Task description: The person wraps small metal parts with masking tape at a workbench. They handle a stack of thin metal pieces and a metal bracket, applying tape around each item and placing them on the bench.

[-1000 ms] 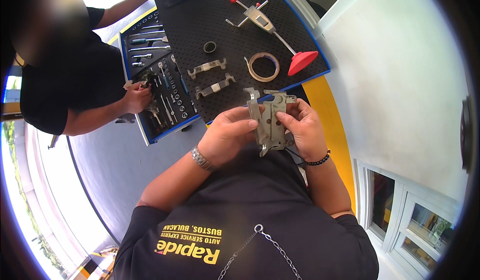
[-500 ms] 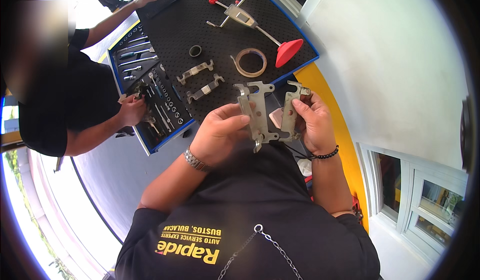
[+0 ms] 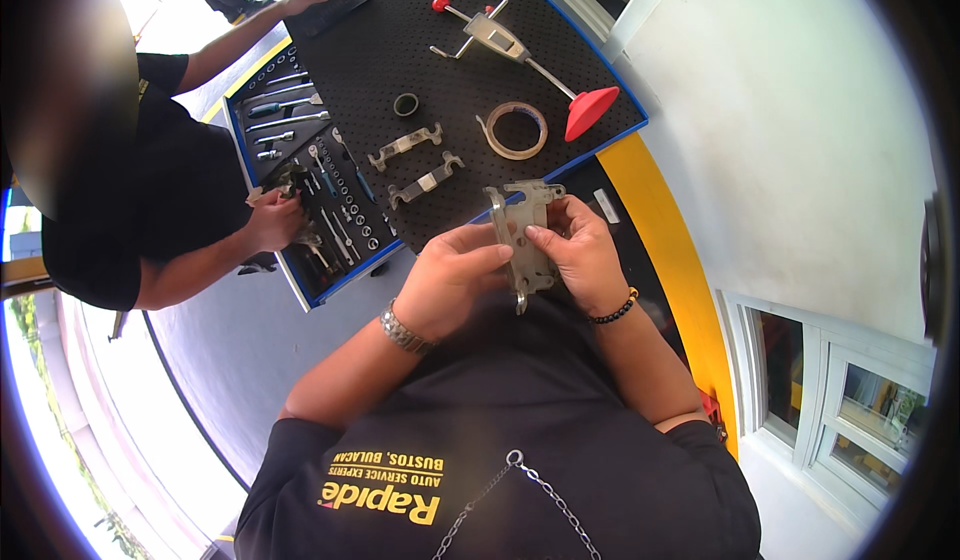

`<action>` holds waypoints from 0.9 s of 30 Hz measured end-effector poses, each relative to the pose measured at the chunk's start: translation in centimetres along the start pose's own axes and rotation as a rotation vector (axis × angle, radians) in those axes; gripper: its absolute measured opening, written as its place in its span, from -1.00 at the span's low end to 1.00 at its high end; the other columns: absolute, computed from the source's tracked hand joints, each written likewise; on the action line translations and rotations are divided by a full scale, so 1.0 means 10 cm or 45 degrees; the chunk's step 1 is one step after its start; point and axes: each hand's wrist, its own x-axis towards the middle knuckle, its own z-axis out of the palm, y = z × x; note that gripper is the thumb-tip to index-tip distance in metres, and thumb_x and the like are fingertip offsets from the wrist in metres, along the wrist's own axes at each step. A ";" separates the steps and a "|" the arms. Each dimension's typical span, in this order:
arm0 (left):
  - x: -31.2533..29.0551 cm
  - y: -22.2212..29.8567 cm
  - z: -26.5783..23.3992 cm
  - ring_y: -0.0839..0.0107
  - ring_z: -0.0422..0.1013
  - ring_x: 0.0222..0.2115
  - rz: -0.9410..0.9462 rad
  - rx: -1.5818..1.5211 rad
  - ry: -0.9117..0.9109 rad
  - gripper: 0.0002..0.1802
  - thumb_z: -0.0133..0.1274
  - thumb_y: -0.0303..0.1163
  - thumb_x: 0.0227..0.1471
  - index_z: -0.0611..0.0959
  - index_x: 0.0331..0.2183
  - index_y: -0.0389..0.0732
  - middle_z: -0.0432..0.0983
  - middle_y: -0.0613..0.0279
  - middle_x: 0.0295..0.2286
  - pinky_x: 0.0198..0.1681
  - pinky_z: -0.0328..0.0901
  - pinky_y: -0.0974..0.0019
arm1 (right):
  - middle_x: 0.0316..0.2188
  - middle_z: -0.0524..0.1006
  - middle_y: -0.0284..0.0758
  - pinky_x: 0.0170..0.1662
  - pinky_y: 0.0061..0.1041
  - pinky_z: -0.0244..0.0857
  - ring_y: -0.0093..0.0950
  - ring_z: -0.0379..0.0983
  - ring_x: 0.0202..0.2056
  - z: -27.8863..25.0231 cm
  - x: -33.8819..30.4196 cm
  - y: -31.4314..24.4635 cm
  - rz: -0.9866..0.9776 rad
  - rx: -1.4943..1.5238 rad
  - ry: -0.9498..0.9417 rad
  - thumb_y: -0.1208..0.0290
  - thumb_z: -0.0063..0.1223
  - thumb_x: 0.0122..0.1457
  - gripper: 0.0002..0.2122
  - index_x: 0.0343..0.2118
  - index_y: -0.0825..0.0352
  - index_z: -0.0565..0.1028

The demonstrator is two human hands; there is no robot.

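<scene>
In front of my chest my left hand (image 3: 455, 270) pinches a grey metal brake pad (image 3: 508, 245) between thumb and fingers. It has a flat backing plate with hooked ears at its ends. My right hand (image 3: 583, 258) closes on a second brake pad (image 3: 545, 200), set face to face against or just beside the first. The right thumb presses on the plate near a small hole. My right fingers are behind the plates and mostly hidden, and whether the two pads fully touch I cannot tell.
Ahead stands a tool cart (image 3: 400, 50) with two similar metal pieces (image 3: 425, 180), a tape roll (image 3: 515, 130), a dark ring (image 3: 405, 105) and a red-coned tool (image 3: 590, 112). At left a co-worker's hand (image 3: 278, 222) is over an open socket drawer (image 3: 320, 180). A white wall (image 3: 780, 140) bounds the right.
My right hand has moved left, bringing its brake pad against or close beside the one in my left hand. The gap between them has closed. The view has shifted slightly.
</scene>
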 end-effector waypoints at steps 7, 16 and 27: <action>-0.06 0.11 -0.28 0.28 0.56 -0.02 0.115 -0.091 0.097 -0.61 0.17 -0.49 0.22 0.60 0.08 -0.32 0.61 0.11 -0.02 0.07 0.49 0.07 | -0.12 0.63 -0.27 -0.03 -0.57 0.46 -0.59 0.56 -0.14 -0.06 0.09 -0.12 0.036 0.268 -0.208 0.57 0.11 0.33 -0.71 0.08 0.50 0.51; -0.11 0.16 -0.25 0.37 0.56 -0.05 0.240 -0.065 0.018 -0.63 0.17 -0.50 0.23 0.62 0.07 -0.27 0.63 0.19 -0.05 0.03 0.48 0.14 | -0.10 0.64 -0.27 -0.06 -0.56 0.49 -0.59 0.58 -0.16 0.33 0.25 -0.16 0.172 0.283 -0.291 0.54 0.09 0.32 -0.70 0.08 0.53 0.53; -0.18 0.12 -0.12 0.38 0.57 -0.08 0.289 -0.138 0.042 -0.68 0.17 -0.47 0.26 0.64 0.04 -0.28 0.64 0.21 -0.08 0.06 0.48 0.14 | 0.23 0.40 -0.14 0.29 -0.43 0.24 -0.38 0.35 0.26 0.52 0.33 -0.02 -0.211 -0.040 -0.403 0.59 -0.17 0.41 -0.65 0.18 0.56 0.47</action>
